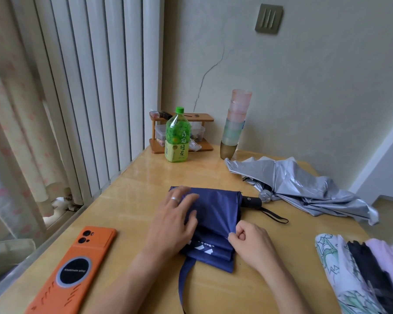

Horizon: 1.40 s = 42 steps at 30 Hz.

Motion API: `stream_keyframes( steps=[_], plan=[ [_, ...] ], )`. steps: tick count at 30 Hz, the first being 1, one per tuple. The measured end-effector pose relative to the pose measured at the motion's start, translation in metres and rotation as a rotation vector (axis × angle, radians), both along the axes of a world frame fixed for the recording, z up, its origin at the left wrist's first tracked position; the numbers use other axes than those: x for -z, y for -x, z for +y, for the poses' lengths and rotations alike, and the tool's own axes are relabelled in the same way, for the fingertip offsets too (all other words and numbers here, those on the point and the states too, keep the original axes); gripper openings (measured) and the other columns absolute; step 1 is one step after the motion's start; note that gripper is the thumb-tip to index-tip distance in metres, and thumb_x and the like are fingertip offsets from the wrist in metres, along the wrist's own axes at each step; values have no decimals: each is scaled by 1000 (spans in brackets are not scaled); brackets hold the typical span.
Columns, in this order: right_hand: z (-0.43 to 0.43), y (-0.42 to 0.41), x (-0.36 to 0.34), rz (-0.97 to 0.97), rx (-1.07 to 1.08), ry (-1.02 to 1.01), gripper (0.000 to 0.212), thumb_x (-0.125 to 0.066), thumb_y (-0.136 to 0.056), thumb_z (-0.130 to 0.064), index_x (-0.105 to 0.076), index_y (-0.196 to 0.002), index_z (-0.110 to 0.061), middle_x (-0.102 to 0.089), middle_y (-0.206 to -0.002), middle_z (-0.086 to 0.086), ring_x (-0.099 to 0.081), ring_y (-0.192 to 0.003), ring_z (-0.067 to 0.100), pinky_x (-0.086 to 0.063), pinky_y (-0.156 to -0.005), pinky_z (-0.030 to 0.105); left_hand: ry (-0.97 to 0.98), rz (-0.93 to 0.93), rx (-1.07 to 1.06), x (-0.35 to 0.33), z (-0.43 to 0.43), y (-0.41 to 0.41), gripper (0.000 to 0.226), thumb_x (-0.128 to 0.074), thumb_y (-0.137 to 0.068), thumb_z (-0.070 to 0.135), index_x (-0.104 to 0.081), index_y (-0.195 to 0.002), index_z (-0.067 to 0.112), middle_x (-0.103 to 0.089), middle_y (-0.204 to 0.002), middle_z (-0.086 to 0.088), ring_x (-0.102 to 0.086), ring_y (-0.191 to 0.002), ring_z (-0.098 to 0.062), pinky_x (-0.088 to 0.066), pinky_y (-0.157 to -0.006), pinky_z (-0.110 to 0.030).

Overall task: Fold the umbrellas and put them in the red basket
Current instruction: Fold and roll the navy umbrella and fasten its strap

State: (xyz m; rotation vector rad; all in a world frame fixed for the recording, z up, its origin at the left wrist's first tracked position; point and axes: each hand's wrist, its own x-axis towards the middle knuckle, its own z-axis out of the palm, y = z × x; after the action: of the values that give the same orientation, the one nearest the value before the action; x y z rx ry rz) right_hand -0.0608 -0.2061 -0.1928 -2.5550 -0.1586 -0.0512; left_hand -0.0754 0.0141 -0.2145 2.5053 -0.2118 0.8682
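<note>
A collapsed navy blue umbrella (216,214) lies across the middle of the wooden table (132,184), its black handle (251,201) and wrist strap pointing right. My left hand (174,220) presses flat on the umbrella's left part with straight fingers. My right hand (251,242) pinches a fold of the blue fabric at the near right edge. A silver umbrella (304,186) lies loosely collapsed at the back right. A white, black and pink patterned umbrella (359,273) lies at the near right edge. No red basket is in view.
An orange phone (77,270) lies at the near left. A green tea bottle (177,137), a small wooden shelf (202,120) and a stack of plastic cups (235,125) stand at the back by the wall. A radiator and curtain flank the table's left side.
</note>
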Motion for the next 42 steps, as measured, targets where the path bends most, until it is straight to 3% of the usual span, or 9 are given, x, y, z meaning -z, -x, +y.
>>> stream_keyframes(
  steps=[3, 7, 11, 15, 20, 23, 26, 33, 42],
  plan=[
    [-2, 1, -1, 9, 17, 25, 26, -63, -89, -23, -49, -70, -13, -47, -62, -5, -40, -61, 10, -33, -53, 23, -174, 150, 14, 19, -6, -7, 56, -27, -104, 48, -25, -160, 38, -9, -171, 0, -2, -158, -18, -7, -127, -38],
    [2, 3, -4, 37, 53, 74, 20, -63, -89, -25, -57, -76, -10, -62, -74, -4, -55, -72, 12, -47, -63, 30, -300, 333, -72, 38, -6, -7, 67, -6, -103, 67, -22, -161, 38, -10, -170, -6, -10, -157, -28, -7, -120, -47],
    [10, 1, -12, 46, 87, 253, 16, -63, -93, -32, -55, -94, -18, -62, -102, -3, -60, -94, 20, -47, -70, 33, -295, 414, -58, 36, -7, -5, 88, 26, -76, 84, 11, -156, 52, 31, -164, 3, 33, -150, -16, 13, -122, -51],
    [32, -2, -27, -226, 107, 258, 24, -58, -100, -37, -54, -114, -18, -55, -117, 2, -59, -109, 25, -45, -78, 33, -326, 489, -55, 25, -10, -1, 83, 19, -74, 86, 17, -152, 57, 41, -159, 3, 42, -145, -15, 18, -121, -56],
    [69, -27, -23, -464, -292, 152, 24, -48, -104, -17, -63, -122, -14, -59, -123, 2, -57, -113, 22, -47, -95, 34, -339, 498, -33, 25, -8, 0, 64, -7, -91, 84, 15, -148, 63, 40, -160, 1, 42, -145, -15, 19, -120, -58],
    [86, -49, -15, -386, -407, 158, 43, -34, -111, -29, -46, -150, -18, -42, -158, 1, -31, -150, 20, -26, -122, 36, -358, 521, -21, 25, -8, 0, 66, -6, -89, 86, 11, -149, 63, 38, -161, -2, 43, -144, -17, 20, -119, -59],
    [90, -70, 3, -221, -396, 261, 55, -15, -110, -48, -24, -162, -32, -15, -171, -3, -2, -158, 14, 1, -127, 40, -378, 555, -10, 21, -7, 3, 76, 0, -83, 86, 1, -154, 59, 35, -162, -4, 43, -144, -19, 21, -118, -61],
    [76, -83, 29, -335, -364, 385, 62, 1, -101, -55, -13, -160, -45, -21, -168, -6, -15, -154, 13, 0, -126, 39, -380, 584, -16, 19, -8, 4, 76, -2, -84, 84, 1, -155, 57, 32, -164, -5, 39, -147, -20, 19, -117, -63],
    [64, -96, 40, -499, -124, 416, 60, -21, -103, -61, -62, -129, -25, -64, -121, 0, -55, -115, 26, -30, -113, 40, -346, 643, -48, 23, -7, 11, 73, -13, -89, 85, 10, -153, 58, 30, -165, -1, 33, -150, -17, 20, -118, -60]
  ],
)
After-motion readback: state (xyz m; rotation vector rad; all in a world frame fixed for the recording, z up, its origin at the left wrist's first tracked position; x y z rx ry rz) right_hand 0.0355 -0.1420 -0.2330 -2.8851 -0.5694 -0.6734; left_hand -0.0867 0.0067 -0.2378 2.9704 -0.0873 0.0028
